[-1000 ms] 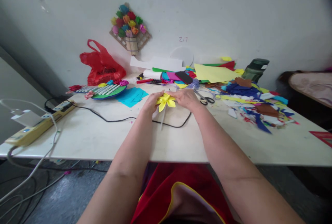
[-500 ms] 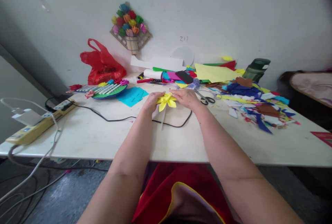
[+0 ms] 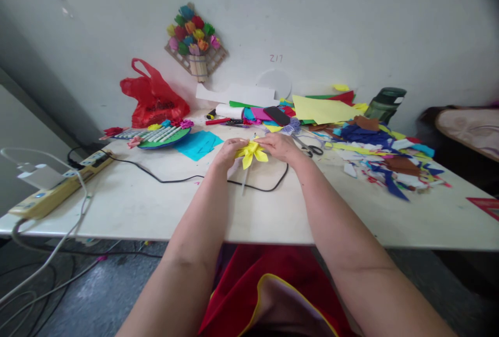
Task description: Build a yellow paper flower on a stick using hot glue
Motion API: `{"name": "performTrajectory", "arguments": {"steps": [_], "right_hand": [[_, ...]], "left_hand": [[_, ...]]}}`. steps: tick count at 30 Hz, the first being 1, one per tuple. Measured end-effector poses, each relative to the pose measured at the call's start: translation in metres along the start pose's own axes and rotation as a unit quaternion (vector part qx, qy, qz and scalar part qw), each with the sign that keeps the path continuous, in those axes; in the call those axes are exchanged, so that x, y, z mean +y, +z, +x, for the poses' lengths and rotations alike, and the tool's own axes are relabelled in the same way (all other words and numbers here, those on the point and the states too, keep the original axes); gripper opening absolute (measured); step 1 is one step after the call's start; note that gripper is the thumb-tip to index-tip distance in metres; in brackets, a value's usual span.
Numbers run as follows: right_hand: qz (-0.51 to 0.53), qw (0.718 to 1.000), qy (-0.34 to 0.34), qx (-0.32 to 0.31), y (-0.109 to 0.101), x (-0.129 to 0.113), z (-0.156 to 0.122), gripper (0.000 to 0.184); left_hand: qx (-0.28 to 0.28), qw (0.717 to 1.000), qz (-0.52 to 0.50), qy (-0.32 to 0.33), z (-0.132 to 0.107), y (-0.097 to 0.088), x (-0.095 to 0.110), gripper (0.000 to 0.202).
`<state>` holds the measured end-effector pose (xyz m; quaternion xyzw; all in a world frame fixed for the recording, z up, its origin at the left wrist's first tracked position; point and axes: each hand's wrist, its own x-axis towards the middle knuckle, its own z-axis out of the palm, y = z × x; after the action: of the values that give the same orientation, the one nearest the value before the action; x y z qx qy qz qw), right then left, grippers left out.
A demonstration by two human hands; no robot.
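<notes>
Between my two hands is a yellow paper flower (image 3: 252,154) with pointed petals, above the middle of the table. My left hand (image 3: 230,152) has its fingers closed on the flower's left edge. On the other side, the fingers of my right hand (image 3: 278,146) pinch its upper right petals. A thin pale stick (image 3: 245,181) shows beneath the flower, slanting toward me; whether it is joined to the flower I cannot tell. Just right of my right hand lie scissors with dark handles (image 3: 312,150). Blue paper sheets (image 3: 198,144) are left of my left hand.
A black cable (image 3: 175,179) crosses the table (image 3: 128,212) under my arms, near a power strip (image 3: 58,191). Paper scraps (image 3: 390,155) pile up on the right, before a green bottle (image 3: 385,104). Behind are a red bag (image 3: 152,98) and yellow paper (image 3: 323,111).
The flower has tilted slightly, and its lower petals now spread a little wider toward me. Both hands keep hold of it in nearly the same place.
</notes>
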<state>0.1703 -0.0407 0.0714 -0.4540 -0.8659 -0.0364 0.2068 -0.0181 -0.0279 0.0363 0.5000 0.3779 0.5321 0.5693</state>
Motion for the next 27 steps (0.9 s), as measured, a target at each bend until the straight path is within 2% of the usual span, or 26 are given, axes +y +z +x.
{"name": "performTrajectory", "arguments": {"steps": [5, 11, 19, 27], "right_hand": [[0.011, 1.0, 0.023, -0.011, -0.001, -0.0013, -0.0007, 0.033], [-0.021, 1.0, 0.016, 0.006, -0.0007, -0.0017, 0.0002, 0.033], [-0.05, 0.998, 0.012, 0.022, 0.0027, -0.0048, 0.0006, 0.035], [-0.056, 0.997, 0.02, 0.054, 0.0087, -0.003, 0.0013, 0.034]], "left_hand": [[-0.004, 1.0, 0.003, -0.004, -0.0004, -0.001, -0.0014, 0.024], [-0.013, 1.0, -0.011, -0.025, 0.0015, -0.0026, -0.0027, 0.02], [0.036, 0.997, -0.043, -0.049, 0.0074, 0.0008, -0.0065, 0.022], [0.016, 0.998, -0.034, -0.059, 0.0051, 0.0007, -0.0032, 0.028]]}}
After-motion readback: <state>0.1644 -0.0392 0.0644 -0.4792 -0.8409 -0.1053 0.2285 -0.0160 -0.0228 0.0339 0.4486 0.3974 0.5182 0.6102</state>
